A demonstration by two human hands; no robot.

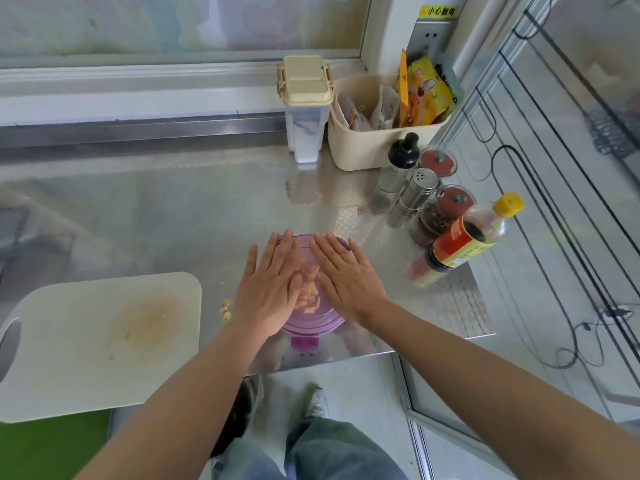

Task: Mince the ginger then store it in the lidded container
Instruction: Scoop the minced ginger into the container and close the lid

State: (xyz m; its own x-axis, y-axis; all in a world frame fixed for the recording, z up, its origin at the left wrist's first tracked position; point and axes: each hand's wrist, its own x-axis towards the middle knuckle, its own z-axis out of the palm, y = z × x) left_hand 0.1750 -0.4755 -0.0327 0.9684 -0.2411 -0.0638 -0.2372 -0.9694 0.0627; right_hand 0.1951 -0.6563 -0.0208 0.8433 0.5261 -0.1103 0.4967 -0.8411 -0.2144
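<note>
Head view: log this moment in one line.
step: pressing lid | left hand: flat on purple lid | right hand: flat on lid | minced ginger: inside | stray bits: beside cutting board

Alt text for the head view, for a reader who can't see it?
The left hand and right hand press flat on a purple lidded container with minced ginger inside, on a steel counter. A stained white cutting board lies to the left, stray ginger bits beside it.

One purple lidded container (311,325), one white cutting board (104,341), two red-lidded jars (437,161) (454,199), one steel shaker (415,192), one yellow-capped sauce bottle (467,237), one beige basket (363,147), one clip-lid canister (306,98).
</note>
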